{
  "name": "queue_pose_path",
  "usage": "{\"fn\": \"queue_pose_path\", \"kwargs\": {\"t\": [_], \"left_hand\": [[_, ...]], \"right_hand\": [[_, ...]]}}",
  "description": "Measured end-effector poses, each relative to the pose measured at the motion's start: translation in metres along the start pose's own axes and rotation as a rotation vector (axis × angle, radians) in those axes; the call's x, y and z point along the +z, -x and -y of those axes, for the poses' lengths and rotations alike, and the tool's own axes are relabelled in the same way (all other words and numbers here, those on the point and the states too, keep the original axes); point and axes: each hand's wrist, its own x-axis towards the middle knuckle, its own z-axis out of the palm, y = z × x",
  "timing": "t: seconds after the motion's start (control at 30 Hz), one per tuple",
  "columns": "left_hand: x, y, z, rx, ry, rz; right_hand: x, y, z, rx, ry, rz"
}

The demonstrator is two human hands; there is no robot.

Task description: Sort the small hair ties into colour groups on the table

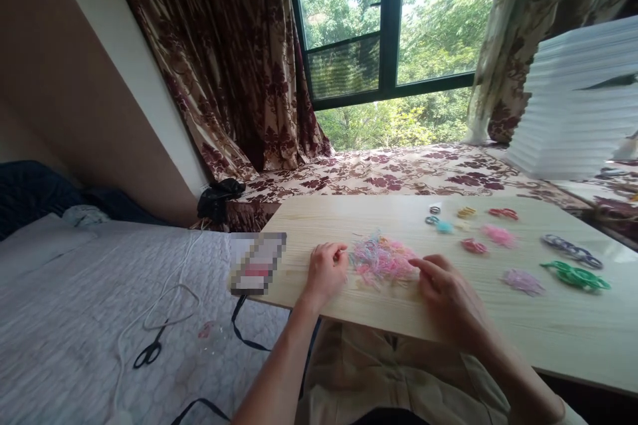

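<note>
A loose heap of small, thin elastic bands [381,257], mostly pink with pale blue and yellow, lies on the pale wooden table between my hands. My left hand [326,269] rests at the heap's left edge with its fingers curled in; what they hold, if anything, is hidden. From the right, my right hand [451,299] reaches in with its index finger stretched out, the tip at the heap's edge. Smaller sorted clusters lie to the right: pink bands [498,236], lilac bands [523,281] and turquoise bands [442,226].
Green hair ties [578,276], purple-and-white ties [572,251] and red ties [503,213] sit on the table's right side. A blurred flat object [259,263] lies at its left edge. On the bed are scissors [148,354] and a white cable [174,289]. White foam sheeting [573,106] stands right.
</note>
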Motion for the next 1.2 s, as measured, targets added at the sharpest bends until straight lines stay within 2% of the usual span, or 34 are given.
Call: {"fn": "queue_pose_path", "kwargs": {"t": [0.17, 0.33, 0.43, 0.57, 0.77, 0.93, 1.07, 1.2], "left_hand": [[0.0, 0.0, 0.001, 0.006, -0.002, 0.009], [0.0, 0.0, 0.001, 0.011, 0.001, 0.01], [0.0, 0.001, 0.001, 0.009, 0.004, 0.006], [0.0, 0.0, 0.002, 0.008, 0.006, 0.006], [0.0, -0.001, 0.004, 0.015, 0.005, 0.018], [0.0, 0.0, 0.006, 0.02, 0.006, 0.024], [0.001, 0.001, 0.006, 0.017, 0.013, 0.026], [0.001, 0.0, 0.006, 0.015, 0.017, 0.025]], "right_hand": [[-0.001, 0.001, 0.004, -0.014, 0.001, 0.053], [-0.006, 0.001, 0.007, 0.003, -0.101, 0.02], [-0.007, 0.0, 0.007, 0.007, -0.095, 0.05], [-0.004, 0.001, 0.004, -0.057, -0.049, 0.106], [-0.002, 0.003, 0.0, -0.067, -0.026, 0.042], [0.003, 0.004, 0.0, -0.171, -0.001, 0.112], [0.004, 0.002, 0.001, -0.128, 0.052, 0.055], [-0.005, 0.007, 0.001, -0.116, 0.027, 0.005]]}}
